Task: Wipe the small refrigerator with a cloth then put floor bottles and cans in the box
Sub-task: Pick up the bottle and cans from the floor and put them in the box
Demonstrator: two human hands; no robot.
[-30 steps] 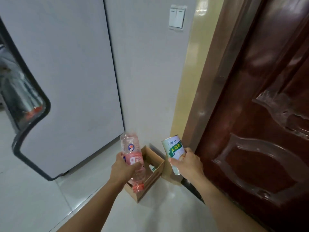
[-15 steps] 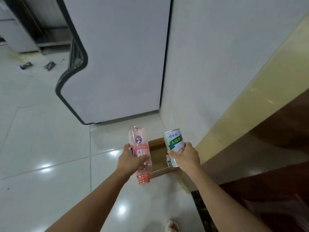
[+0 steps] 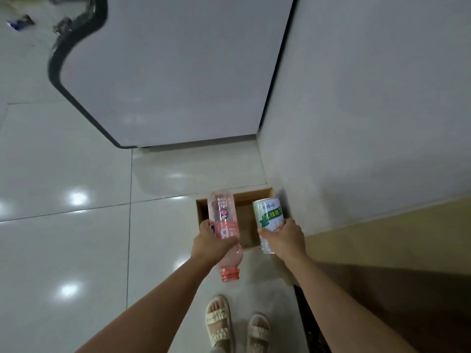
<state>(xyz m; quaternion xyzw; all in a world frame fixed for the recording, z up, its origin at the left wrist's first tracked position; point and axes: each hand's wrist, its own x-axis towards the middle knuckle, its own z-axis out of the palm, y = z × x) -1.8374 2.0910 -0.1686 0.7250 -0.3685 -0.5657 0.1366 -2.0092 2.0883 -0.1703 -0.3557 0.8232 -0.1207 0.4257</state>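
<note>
View has tipped down over the last second: door gone from frame, open brown cardboard box [image 3: 243, 205] now directly under both hands, by the wall. Drop looks imminent. Left hand [image 3: 209, 244] fingers wrapped round clear pink plastic bottle [image 3: 224, 225], held neck-down, red-tinted threaded mouth, no cap visible. Right hand [image 3: 285, 238] fingers clamped on white cylindrical can with green label [image 3: 269, 219], upright. What shows of the box interior looks bare. Small litter [image 3: 19, 21] remains on the floor far left, near the white fridge [image 3: 165, 72].

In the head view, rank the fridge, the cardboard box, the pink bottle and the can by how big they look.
1. fridge, by far the largest
2. cardboard box, partly hidden
3. pink bottle
4. can
The bottle and can sit nearer the camera, so they look inflated against the box.
</note>
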